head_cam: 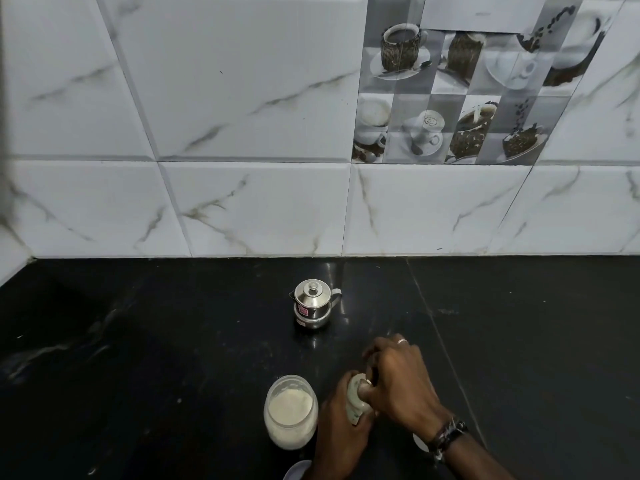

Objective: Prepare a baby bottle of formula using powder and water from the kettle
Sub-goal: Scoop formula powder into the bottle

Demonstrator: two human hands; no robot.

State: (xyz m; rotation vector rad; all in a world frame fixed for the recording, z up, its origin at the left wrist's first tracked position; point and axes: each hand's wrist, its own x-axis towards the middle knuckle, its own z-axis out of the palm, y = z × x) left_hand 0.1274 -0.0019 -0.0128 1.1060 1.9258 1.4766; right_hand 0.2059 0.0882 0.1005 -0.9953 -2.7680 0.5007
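On a black bench [138, 341], the left hand [341, 434] grips the baby bottle [356, 398] just right of the open powder jar [291, 410], the right hand [398, 379] clasps its top, seemingly unscrewing; the steel kettle [312, 304] behind must pour next.

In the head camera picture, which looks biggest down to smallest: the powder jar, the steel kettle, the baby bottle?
1. Powder jar, though it is nearer the camera.
2. Steel kettle.
3. Baby bottle: unsure, since both hands cover most of it.
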